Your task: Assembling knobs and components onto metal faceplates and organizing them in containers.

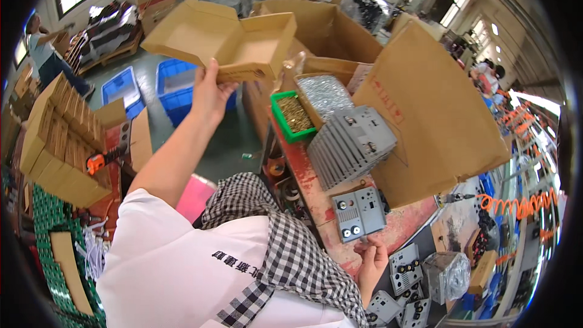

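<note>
My left hand [211, 94] is raised and grips the lower edge of an open brown cardboard box [258, 45], its lid folded out to the left. No contents show in the box. My right hand [371, 258] is low over the red worktable, its fingers pinched together by the lower edge of a grey metal panel [366, 203] with round knobs. Whatever is between those fingers is too small to tell. Just beyond that panel stands a stack of grey metal panels [343, 152].
A green bin [280, 115] of small brass-coloured parts sits beside a box of clear-bagged parts [325, 94]. A large carton [434, 115] leans at the right. Stacked flat cartons [64, 140] stand left; blue crates [176, 88] are on the floor. More panels [405, 267] lie lower right. A person [51, 54] stands far left.
</note>
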